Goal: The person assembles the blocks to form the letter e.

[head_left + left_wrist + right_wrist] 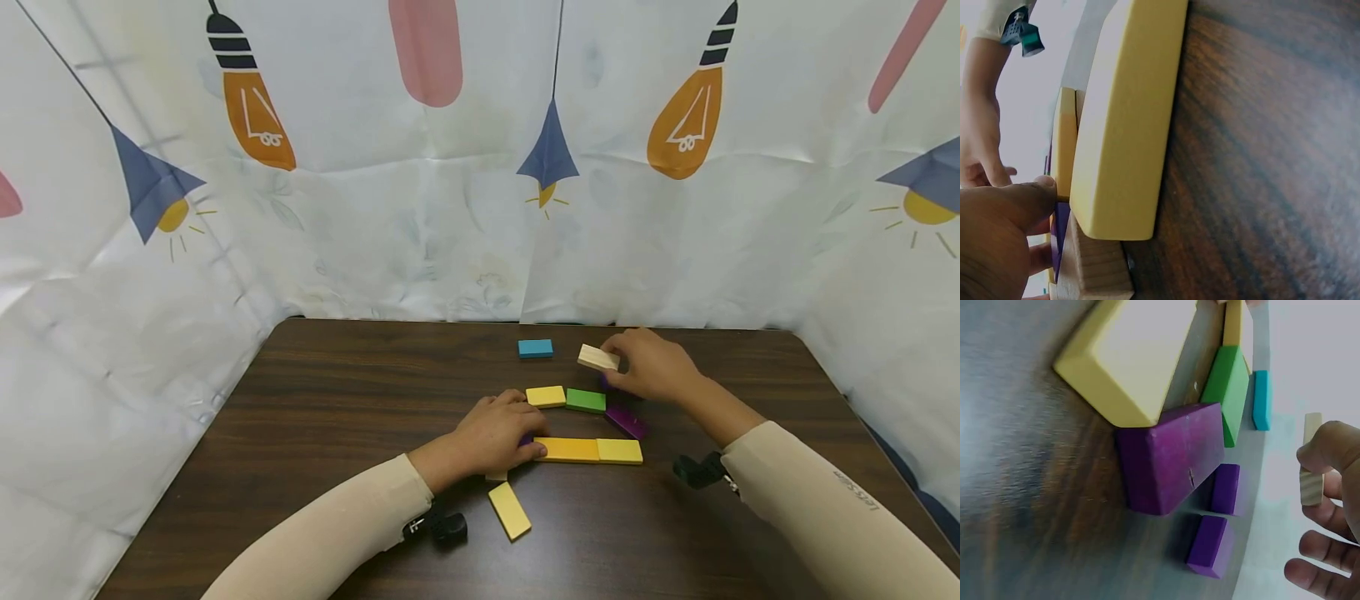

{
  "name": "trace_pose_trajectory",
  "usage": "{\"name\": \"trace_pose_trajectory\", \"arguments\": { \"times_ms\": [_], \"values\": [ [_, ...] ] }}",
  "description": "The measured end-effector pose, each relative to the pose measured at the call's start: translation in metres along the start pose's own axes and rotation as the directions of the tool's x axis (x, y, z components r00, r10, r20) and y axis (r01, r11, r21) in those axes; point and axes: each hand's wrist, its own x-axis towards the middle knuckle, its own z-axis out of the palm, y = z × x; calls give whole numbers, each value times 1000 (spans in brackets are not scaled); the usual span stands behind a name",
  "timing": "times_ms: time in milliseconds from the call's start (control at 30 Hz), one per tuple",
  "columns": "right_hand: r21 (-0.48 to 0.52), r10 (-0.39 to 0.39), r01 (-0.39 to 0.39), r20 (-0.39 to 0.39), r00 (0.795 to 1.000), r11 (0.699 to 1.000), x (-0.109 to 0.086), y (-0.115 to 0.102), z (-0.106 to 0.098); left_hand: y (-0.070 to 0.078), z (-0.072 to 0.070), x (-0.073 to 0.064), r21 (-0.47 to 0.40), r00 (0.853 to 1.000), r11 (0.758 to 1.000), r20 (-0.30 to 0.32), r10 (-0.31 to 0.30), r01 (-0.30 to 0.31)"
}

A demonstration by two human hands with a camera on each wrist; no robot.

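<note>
My right hand [651, 364] pinches a plain wooden block [596, 357] between thumb and fingers, raised over the back right of the table. Lower in the right wrist view lie two small purple blocks [1225, 489]. My left hand [495, 433] rests, fingers loosely bent, at the left side of a loop of blocks. Its thumb touches the end of an orange block [567, 450], and a purple block [1060, 231] lies beside its fingers. The loop also has a yellow block [545, 397], a green block [586, 401], a slanted purple block [626, 422] and a pale yellow block [620, 452].
A blue block [536, 349] lies alone behind the loop. Closer to me is a loose pale yellow block [510, 511], with another wooden block [1100, 265] partly under my left hand. The dark wooden table [300, 467] ends at a printed white curtain [420, 225].
</note>
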Motion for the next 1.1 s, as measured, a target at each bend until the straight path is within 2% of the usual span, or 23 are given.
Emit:
{"name": "trace_pose_trajectory", "arguments": {
  "times_ms": [233, 633, 900, 1100],
  "values": [
    [16, -24, 25, -55, 998, 1000, -24, -4, -3, 1, 1, 0, -33, 1000, 999, 13, -13, 14],
    [58, -55, 59, -73, 996, 997, -68, -22, 4, -1, 1, -1, -21, 1000, 1000, 10, -5, 5],
    [65, -129, 136, -105, 986, 989, -84, -35, 12, -2, 0, -1, -18, 1000, 1000, 9, 11, -11],
    [59, -178, 185, -113, 978, 981, -95, -46, 17, -2, 0, 0, -14, 1000, 1000, 29, -11, 11]
  ]
}}
